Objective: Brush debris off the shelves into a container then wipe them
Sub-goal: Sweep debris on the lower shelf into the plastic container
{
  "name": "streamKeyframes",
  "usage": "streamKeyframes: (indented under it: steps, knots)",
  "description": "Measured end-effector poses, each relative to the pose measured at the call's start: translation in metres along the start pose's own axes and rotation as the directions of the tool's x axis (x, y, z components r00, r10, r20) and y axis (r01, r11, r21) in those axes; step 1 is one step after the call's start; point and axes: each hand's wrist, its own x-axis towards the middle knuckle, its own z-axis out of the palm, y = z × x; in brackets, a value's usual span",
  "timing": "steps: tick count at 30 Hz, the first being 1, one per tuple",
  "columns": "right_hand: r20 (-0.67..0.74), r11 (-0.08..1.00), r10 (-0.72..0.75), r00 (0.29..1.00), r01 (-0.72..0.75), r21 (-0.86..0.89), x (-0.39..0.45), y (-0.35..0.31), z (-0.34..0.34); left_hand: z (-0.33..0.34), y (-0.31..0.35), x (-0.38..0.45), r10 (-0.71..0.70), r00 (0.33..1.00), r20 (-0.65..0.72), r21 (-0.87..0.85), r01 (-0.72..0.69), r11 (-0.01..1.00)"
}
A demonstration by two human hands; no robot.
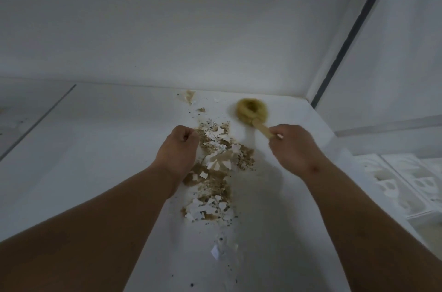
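From the head cam we're barely into it: debris (215, 167) lies in a strip down the white shelf (95, 160). Our right hand (294, 145) grips the brush (252, 111), bristles near the back; left hand (179, 148) fingers clenched, empty. No container visible, wiping not begun.

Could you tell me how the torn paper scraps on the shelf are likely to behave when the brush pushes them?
The paper scraps look thin and curled, so they are probably very light and may flutter or skip ahead of the brush rather than slide evenly. They lie mixed with brown crumbs, which should roll and scatter. On the smooth white shelf little would likely hold them.
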Motion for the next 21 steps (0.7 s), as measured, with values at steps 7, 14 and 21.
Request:
streamKeyframes:
  steps: [7, 14, 21]
  knots:
    - [-0.103, 0.975, 0.033, 0.994, -0.009, 0.220, -0.031, 0.004, -0.012, -0.002, 0.000, -0.003, 0.001, 1.000, -0.001, 0.002, -0.001, 1.000]
    - [-0.080, 0.965, 0.256, 0.963, -0.250, 0.080, 0.029, 0.016, -0.002, -0.002, 0.001, -0.004, 0.021, 1.000, 0.014, 0.036, -0.022, 0.999]
    - [0.113, 0.996, -0.058, 0.992, 0.049, 0.078, -0.004, -0.030, 0.005, -0.004, 0.001, -0.005, 0.018, 1.000, 0.025, 0.019, -0.019, 1.000]
